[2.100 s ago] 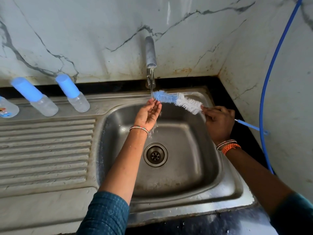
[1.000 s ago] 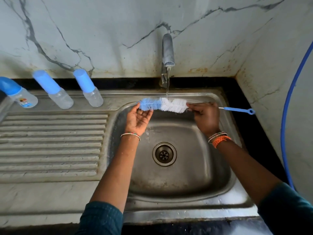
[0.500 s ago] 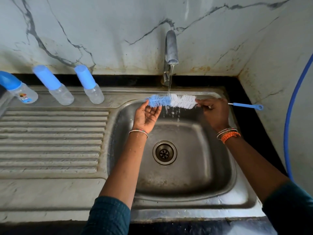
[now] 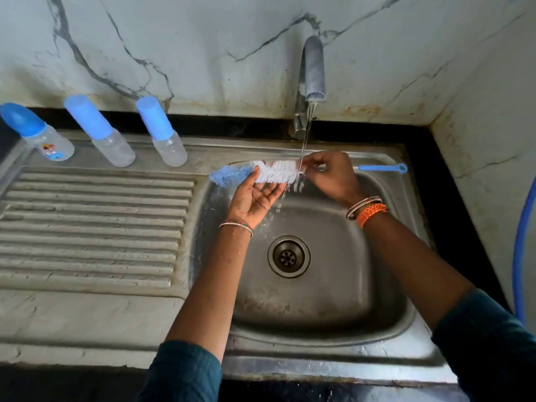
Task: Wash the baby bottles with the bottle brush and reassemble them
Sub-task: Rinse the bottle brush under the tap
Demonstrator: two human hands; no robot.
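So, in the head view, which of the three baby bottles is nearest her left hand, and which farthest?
From the left hand:
1. Right-hand bottle, on the sink ledge, closest to the basin.
2. Middle bottle, further left along the ledge.
3. Printed bottle, at the far left edge of the view.

The bottle brush [image 4: 261, 173] has slid left under the running tap [image 4: 313, 71].

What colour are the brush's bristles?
Blue at the tip, white on the rest of the brush, head view.

Teal sleeves [image 4: 185, 372], orange bangles [image 4: 371, 213]
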